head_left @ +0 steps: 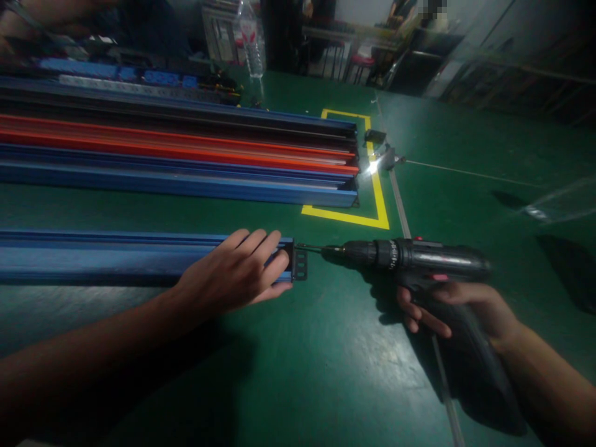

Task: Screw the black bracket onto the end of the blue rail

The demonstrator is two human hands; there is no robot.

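Note:
A long blue metal rail point(107, 256) lies across the green table, running in from the left. At its right end sits a small black bracket point(300, 263). My left hand point(237, 270) rests flat on top of the rail's right end, fingers together, just left of the bracket. My right hand point(454, 307) grips a black cordless drill point(419, 256) held level. The drill's bit point(308, 248) points left and touches the bracket's upper part.
A stack of long blue, red and black rails point(186, 158) lies farther back on the table. Yellow tape point(379, 198) marks a rectangle beyond their ends, with small metal parts point(384, 158) glinting near it. A plastic bottle point(251, 43) stands at the back.

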